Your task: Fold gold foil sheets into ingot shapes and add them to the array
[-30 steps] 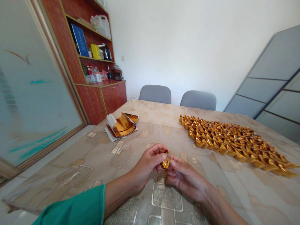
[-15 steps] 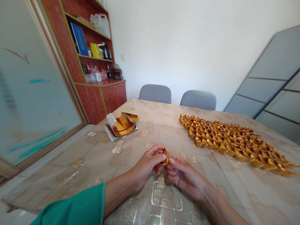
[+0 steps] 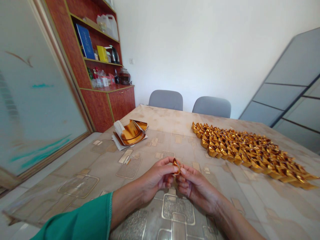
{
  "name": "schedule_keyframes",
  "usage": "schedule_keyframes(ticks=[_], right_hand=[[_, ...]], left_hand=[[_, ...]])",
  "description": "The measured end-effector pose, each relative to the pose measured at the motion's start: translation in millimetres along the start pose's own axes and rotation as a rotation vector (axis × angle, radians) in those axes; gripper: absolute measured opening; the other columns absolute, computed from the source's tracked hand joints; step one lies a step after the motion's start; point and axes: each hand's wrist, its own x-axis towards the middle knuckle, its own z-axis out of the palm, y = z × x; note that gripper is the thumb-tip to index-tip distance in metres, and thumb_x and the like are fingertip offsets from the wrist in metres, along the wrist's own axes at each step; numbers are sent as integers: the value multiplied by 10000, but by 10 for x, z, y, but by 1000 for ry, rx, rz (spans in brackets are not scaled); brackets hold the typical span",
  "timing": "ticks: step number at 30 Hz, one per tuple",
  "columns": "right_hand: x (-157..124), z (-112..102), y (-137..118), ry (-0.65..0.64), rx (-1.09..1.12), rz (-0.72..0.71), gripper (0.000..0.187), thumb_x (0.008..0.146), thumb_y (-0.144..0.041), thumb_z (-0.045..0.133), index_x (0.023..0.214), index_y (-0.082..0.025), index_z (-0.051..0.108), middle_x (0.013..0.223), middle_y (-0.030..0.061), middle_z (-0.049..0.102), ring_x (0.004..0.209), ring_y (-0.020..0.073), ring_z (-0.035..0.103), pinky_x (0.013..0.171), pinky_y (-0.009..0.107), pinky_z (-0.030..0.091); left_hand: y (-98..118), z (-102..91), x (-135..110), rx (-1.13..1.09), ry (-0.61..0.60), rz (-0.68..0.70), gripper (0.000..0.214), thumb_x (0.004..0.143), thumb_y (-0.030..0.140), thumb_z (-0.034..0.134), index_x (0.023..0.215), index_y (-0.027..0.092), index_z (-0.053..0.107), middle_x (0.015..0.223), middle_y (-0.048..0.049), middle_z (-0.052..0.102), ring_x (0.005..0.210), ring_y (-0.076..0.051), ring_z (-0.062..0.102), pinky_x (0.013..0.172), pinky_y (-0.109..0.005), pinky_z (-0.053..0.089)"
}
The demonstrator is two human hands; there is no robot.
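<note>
Between my two hands is a small gold foil paper piece (image 3: 176, 164), folded and curved, held above the table. My left hand (image 3: 158, 175) pinches its left side, thumb across the front. My right hand (image 3: 193, 181) grips the right edge between thumb and fingers. Part of the piece is hidden behind my fingertips. To the right lie many folded gold paper ingots (image 3: 240, 150), set out in close rows. A loose stack of gold foil paper sheets (image 3: 132, 135), some with white backs and curled up, rests at the left.
A patterned covering lies over the table (image 3: 160, 116). Two grey chairs (image 3: 166, 100) stand at its far side. Behind on the left is a red-brown cabinet (image 3: 97, 108) holding bottles, a kettle and jugs. A frosted glass door (image 3: 37, 100) is at the far left.
My left thumb and fingers have shifted slightly on the foil piece, covering a bit more of it. Both hands stay in nearly the same place.
</note>
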Motion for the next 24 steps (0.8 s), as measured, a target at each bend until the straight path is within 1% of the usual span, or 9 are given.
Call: schedule_keyframes(ticks=[3, 5, 7, 11, 14, 16, 18, 22, 24], right_hand=[[-26, -1, -29, 5, 25, -19, 244, 773, -285, 821, 950, -149, 723, 624, -50, 469, 541, 52, 334, 516, 160, 313], [-46, -1, -49, -12, 29, -34, 232, 773, -280, 819, 937, -146, 723, 632, -46, 478, 548, 55, 345, 530, 163, 332], [-59, -1, -62, -33, 24, -45, 225, 775, -273, 816, 932, -141, 724, 638, -47, 471, 555, 57, 345, 538, 168, 343], [-68, 2, -61, -38, 25, -48, 178, 787, -233, 804, 917, -139, 729, 671, -44, 471, 566, 53, 336, 551, 165, 347], [-72, 3, -46, -41, 12, -25, 209, 799, -222, 794, 980, -139, 732, 678, -42, 475, 564, 49, 325, 545, 157, 336], [-72, 3, -38, -33, -9, -12, 240, 790, -230, 802, 1000, -138, 731, 678, -39, 485, 563, 50, 325, 540, 156, 332], [-68, 7, -36, -14, -21, -12, 253, 767, -239, 821, 985, -143, 735, 686, -33, 508, 564, 51, 334, 542, 158, 339], [-59, 16, -46, 5, -12, -22, 279, 729, -252, 851, 966, -154, 741, 666, -43, 500, 562, 50, 330, 543, 157, 334], [-58, 19, -49, 2, -32, -19, 254, 737, -260, 846, 943, -154, 742, 656, -44, 495, 561, 51, 329, 542, 159, 326]], left_hand=[[9, -59, 34, -232, -73, -106, 226, 746, 286, 764, 884, 151, 646, 749, 1, 631, 496, -31, 482, 492, -142, 390], [26, -72, 33, -366, -106, -164, 217, 734, 234, 775, 897, 148, 660, 757, -7, 645, 480, -28, 485, 493, -141, 417], [39, -65, 15, -430, -135, -176, 245, 704, 157, 781, 920, 162, 666, 763, -4, 649, 475, -28, 491, 490, -137, 426], [38, -24, -35, -375, -153, -133, 257, 716, 122, 748, 953, 177, 665, 778, -2, 641, 493, -31, 493, 480, -130, 405], [22, 5, -48, -290, -90, -76, 214, 742, 126, 700, 939, 187, 643, 753, 18, 626, 497, -29, 477, 474, -127, 361], [14, 12, -40, -239, -38, -56, 212, 728, 138, 694, 920, 195, 623, 715, 34, 608, 486, -30, 466, 468, -130, 339], [10, 6, -26, -206, -16, -59, 239, 703, 156, 710, 912, 198, 603, 693, 44, 592, 472, -29, 456, 465, -133, 333], [8, -17, -11, -230, -84, -82, 290, 708, 206, 730, 964, 190, 593, 751, 33, 598, 487, -24, 458, 480, -135, 339], [9, -12, -16, -196, -108, -75, 277, 716, 208, 728, 961, 178, 601, 740, 35, 584, 493, -27, 456, 477, -141, 331]])
